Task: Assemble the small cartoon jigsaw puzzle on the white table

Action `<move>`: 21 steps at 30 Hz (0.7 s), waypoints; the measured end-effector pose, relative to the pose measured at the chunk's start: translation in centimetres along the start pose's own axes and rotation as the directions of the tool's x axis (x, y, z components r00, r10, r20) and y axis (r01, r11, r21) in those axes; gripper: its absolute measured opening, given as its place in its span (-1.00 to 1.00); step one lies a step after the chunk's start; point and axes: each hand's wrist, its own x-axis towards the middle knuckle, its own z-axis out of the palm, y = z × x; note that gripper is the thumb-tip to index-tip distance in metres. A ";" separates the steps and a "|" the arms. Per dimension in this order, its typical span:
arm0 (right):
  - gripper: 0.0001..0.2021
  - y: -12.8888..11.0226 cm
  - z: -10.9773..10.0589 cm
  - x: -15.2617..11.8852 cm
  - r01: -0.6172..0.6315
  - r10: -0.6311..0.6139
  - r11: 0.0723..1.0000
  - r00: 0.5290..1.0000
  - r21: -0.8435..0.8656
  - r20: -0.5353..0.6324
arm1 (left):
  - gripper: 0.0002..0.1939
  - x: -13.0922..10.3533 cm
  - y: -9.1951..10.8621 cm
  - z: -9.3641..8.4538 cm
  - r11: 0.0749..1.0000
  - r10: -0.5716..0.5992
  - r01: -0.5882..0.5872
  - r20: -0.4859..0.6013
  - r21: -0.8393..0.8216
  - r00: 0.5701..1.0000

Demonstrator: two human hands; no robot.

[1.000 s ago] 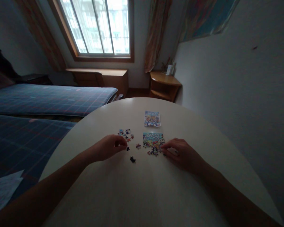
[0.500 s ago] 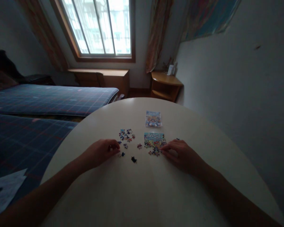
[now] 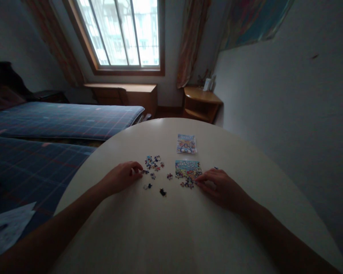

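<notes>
A partly joined jigsaw puzzle [image 3: 188,169] lies on the round table, its colourful top joined and its lower edge uneven. At its lower right corner, my right hand [image 3: 217,184] has thumb and forefinger closed on a small jigsaw piece, mostly hidden by the fingertips. My left hand [image 3: 122,177] rests left of the loose pieces, fingers bent, thumb and forefinger at a dark jigsaw piece [image 3: 145,172]. A cluster of loose jigsaw pieces [image 3: 152,163] lies just beyond it. Single pieces sit nearer me, among them a black one [image 3: 163,192] and a reddish one [image 3: 169,176].
A printed picture packet [image 3: 186,144] lies behind the puzzle on the white table [image 3: 171,236]. A small dark piece [image 3: 216,168] shows beyond my right hand. To the left is a bed with a blue plaid cover [image 3: 74,118]; papers [image 3: 11,224] lie at lower left.
My left hand has moved away from me and slightly left, from above the nearer pieces to the dark piece by the cluster. My right hand stays at the puzzle's corner.
</notes>
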 end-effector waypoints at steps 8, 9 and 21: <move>-0.88 0.1 -0.1 -0.1 -0.007 0.007 1.000 1.000 0.002 0.015 | -0.65 -0.2 -0.2 -1.4 1.000 -0.017 0.019 0.073 -0.020 0.997; -0.88 0.0 -0.1 -0.1 -0.008 0.008 1.000 1.000 0.003 0.018 | -0.64 -0.3 -0.4 -1.6 0.999 -0.029 0.031 0.079 -0.019 0.996; -0.88 0.8 -1.1 -0.1 -0.064 0.064 0.998 0.998 0.005 0.004 | -0.67 0.2 -0.4 -1.0 1.000 -0.020 0.021 0.107 -0.004 0.994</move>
